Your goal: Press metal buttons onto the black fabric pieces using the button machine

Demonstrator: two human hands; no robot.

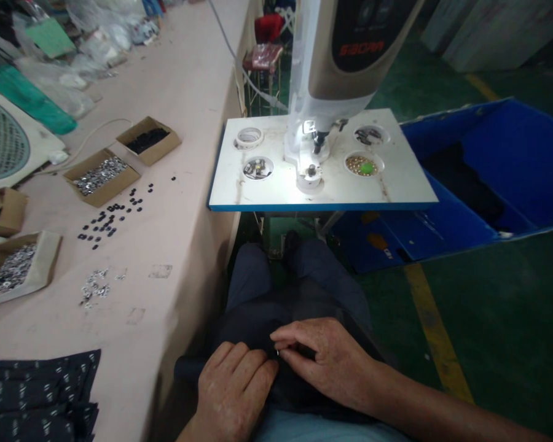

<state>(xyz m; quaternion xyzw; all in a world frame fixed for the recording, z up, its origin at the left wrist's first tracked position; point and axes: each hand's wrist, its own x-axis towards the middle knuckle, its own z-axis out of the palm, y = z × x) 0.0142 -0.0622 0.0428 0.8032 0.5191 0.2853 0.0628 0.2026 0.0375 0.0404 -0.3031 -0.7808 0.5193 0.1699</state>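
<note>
While the left hand (236, 388) curls over the dark cloth (258, 325), its hold unclear, the right hand (328, 359), just beside, pinches a shiny bit (278, 352) between its fingertips

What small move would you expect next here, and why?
Probably, the right hand settles the small bright piece against the dark cloth: the piece seems pinched at its fingertips, over that cloth, with the left hand lying close by.
</note>
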